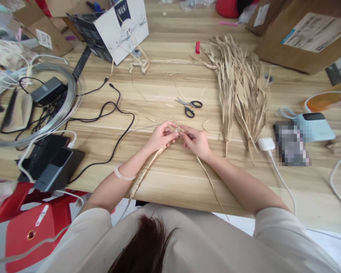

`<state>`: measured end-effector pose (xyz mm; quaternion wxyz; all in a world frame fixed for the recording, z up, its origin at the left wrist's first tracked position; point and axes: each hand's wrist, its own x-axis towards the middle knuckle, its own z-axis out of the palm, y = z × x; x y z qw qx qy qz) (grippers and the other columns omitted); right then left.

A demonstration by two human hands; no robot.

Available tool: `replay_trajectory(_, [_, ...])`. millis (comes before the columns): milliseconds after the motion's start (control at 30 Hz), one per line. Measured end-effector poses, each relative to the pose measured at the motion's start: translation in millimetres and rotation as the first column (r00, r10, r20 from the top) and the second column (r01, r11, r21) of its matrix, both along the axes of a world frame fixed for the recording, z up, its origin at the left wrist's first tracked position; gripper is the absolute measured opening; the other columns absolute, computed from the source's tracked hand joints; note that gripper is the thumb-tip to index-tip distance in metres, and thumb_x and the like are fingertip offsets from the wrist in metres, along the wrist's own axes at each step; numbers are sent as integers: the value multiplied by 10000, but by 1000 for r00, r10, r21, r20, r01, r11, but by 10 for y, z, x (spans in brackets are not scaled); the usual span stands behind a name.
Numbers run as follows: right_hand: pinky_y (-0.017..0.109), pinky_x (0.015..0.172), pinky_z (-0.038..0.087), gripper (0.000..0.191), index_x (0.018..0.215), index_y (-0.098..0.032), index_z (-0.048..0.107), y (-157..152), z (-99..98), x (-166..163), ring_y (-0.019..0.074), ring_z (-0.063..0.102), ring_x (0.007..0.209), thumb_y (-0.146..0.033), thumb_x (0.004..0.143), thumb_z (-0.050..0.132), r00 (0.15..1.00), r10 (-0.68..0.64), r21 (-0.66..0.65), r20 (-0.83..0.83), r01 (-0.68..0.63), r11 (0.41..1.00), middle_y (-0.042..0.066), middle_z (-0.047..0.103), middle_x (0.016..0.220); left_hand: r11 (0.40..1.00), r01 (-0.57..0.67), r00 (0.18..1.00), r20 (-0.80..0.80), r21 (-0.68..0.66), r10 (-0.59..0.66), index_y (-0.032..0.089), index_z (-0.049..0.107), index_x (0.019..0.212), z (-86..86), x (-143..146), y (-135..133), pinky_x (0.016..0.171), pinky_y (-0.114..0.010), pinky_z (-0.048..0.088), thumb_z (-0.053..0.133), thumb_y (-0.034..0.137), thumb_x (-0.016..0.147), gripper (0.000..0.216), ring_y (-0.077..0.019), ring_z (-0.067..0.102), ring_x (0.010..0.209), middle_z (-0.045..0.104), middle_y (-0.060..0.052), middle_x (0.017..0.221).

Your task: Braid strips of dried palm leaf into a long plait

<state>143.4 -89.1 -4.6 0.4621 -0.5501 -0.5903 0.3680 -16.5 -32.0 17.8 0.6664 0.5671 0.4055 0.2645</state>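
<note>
My left hand (163, 135) is closed in a pinch on a pale braided straw cord (143, 171). The finished-looking braid runs from those fingers down past my left forearm and over the table's front edge. My right hand (195, 139) meets the left one, its fingers pinching the straw at the braid's end. From under that hand a loose straw strand (208, 176) trails toward the table edge. Black-handled scissors (190, 106) lie with blades parted just beyond my hands. Two bundles of dried leaves (238, 91) rest to the right.
A coil of clear tubing or wire (71, 98) and black cables (113, 106) cover the left side. A white printed box (125, 30) stands at the back, beside a small straw piece (140, 65). On the right are a cardboard box (301, 34), a light blue power bank (315, 127) and a white charger (266, 144).
</note>
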Motion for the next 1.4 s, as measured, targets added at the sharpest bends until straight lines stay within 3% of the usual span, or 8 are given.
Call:
replay_trajectory(233, [216, 450, 468, 367, 1138, -143, 672, -1, 13, 2, 92, 540, 417, -326, 875, 492, 999, 26, -2, 36, -26, 1000, 20, 666, 604, 1000, -4, 1000, -5, -3, 4, 102, 582, 1070, -22, -3, 0, 379, -140, 375, 731, 281, 684, 450, -62, 552, 505, 659, -17, 693])
replay_trajectory(367, [227, 510, 486, 327, 1072, -153, 698, 6, 18, 1, 85, 558, 452, -294, 879, 475, 997, 39, 45, 65, -42, 998, 41, 694, 714, 998, -67, 998, 14, -11, 67, 93, 608, 980, -22, -4, 13, 366, -147, 369, 755, 304, 651, 418, -68, 554, 499, 658, -20, 680])
replay_trajectory(500, [229, 498, 471, 314, 1044, -143, 698, 14, 2, -13, 92, 544, 432, -316, 871, 501, 999, 3, 37, 47, -5, 999, 13, 631, 587, 986, -168, 985, 35, -13, 168, 85, 609, 912, -8, -8, 39, 352, -152, 356, 772, 355, 624, 427, -68, 542, 477, 634, -11, 632])
replay_trajectory(767, [206, 446, 432, 269, 944, -167, 701, -15, -26, -25, 79, 523, 427, -357, 869, 527, 1000, 7, 61, -23, -6, 998, -1, 604, 568, 981, -190, 981, 46, 45, 188, 90, 617, 859, 2, -28, 58, 358, -147, 366, 755, 407, 651, 404, -60, 535, 499, 625, -23, 662])
replay_trajectory(933, [193, 368, 412, 293, 922, -167, 643, 2, 30, -37, 81, 544, 401, -436, 826, 581, 962, 21, -83, -271, -45, 995, -8, 617, 610, 981, -187, 982, 50, 55, 184, 93, 618, 821, -25, -23, 76, 341, -151, 356, 764, 427, 627, 413, -59, 522, 481, 617, -17, 644])
replay_trajectory(1067, [226, 461, 527, 339, 873, -163, 618, 56, 66, -40, 132, 664, 554, -485, 768, 642, 864, -23, -182, -503, -79, 980, 26, 687, 732, 986, -157, 986, 69, 62, 152, 103, 623, 830, -34, -12, 51, 343, -151, 357, 771, 425, 612, 417, -63, 530, 477, 628, -14, 637])
replay_trajectory(1200, [254, 590, 573, 315, 799, -136, 664, 79, 77, -40, 149, 689, 660, -433, 710, 718, 856, -16, -175, -516, -87, 981, 48, 706, 711, 994, -81, 996, 43, 70, 78, 102, 638, 832, -20, 5, -9, 355, -149, 366, 759, 399, 634, 377, -60, 524, 463, 619, -7, 595])
replay_trajectory(1400, [260, 605, 557, 312, 720, -144, 666, 95, 108, -12, 122, 650, 603, -437, 660, 752, 848, -28, -229, -530, -111, 967, 28, 694, 651, 996, -39, 999, 33, 85, 37, 102, 640, 885, -62, 7, -27, 369, -149, 378, 746, 377, 654, 374, -69, 551, 496, 668, -38, 665])
